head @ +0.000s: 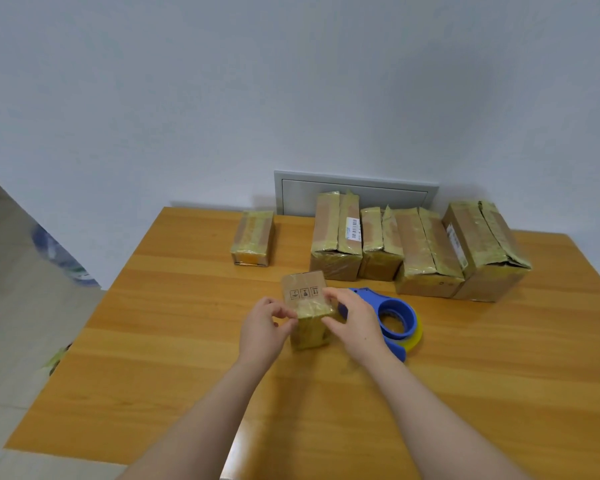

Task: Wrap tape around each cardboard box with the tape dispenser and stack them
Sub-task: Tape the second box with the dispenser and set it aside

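Small box (307,308) gripped at centre of table (174,358), tape dispenser (395,317) just beside it at 3 o'clock.
I see left hand (265,329) and right hand (355,323) pinching its sides, fingers curled onto it, top tilted toward 12 o'clock. Risk, as I judge: glossy wrap lets it slip from so light a pinch; the right wrist may knock the dispenser when reaching.

One held box (307,299) at centre, one lone box (252,237) at 11 o'clock, four row boxes (335,233) (380,242) (426,251) (485,247) at 1 o'clock: six together. One dispenser (368,296) at 3 o'clock. Two grips: left grip (269,323), right grip (352,320). One counter (187,341).
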